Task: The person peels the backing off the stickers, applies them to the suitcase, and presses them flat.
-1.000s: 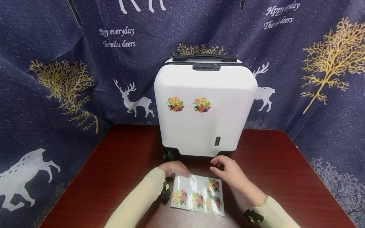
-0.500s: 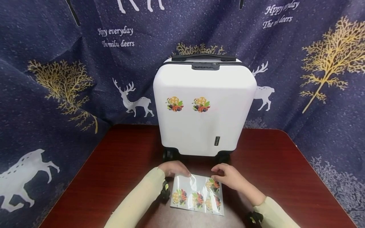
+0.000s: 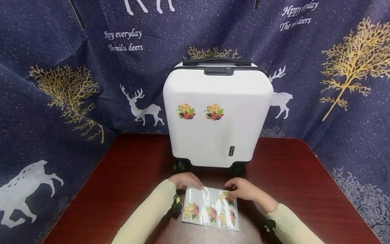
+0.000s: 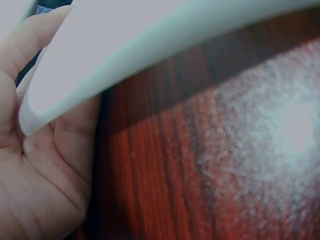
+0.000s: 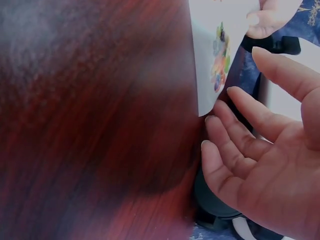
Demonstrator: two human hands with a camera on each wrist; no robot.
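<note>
A glossy white sheet of stickers (image 3: 210,208) lies tilted up above the table, with several fruit-and-berry stickers on its lower and right parts. My left hand (image 3: 186,180) grips its upper left corner, thumb on top and fingers underneath; in the left wrist view the sheet's edge (image 4: 95,65) runs across the palm. Close to the upper right corner is my right hand (image 3: 243,189). In the right wrist view its fingers (image 5: 245,135) are loosely bent, thumb apart from them, with the sheet's corner right by the fingertips and nothing between them.
Behind the hands a white suitcase (image 3: 195,142) stands upright on black wheels. Two matching fruit stickers (image 3: 214,112) sit side by side on its front. The dark red wooden table (image 3: 292,183) extends around it. A blue cloth (image 3: 131,67) with deer and trees hangs behind.
My right hand has come down and closer to the sheet's upper right corner, its thumb now overlapping the sticker there in the head view. The left hand keeps its hold on the sheet.
</note>
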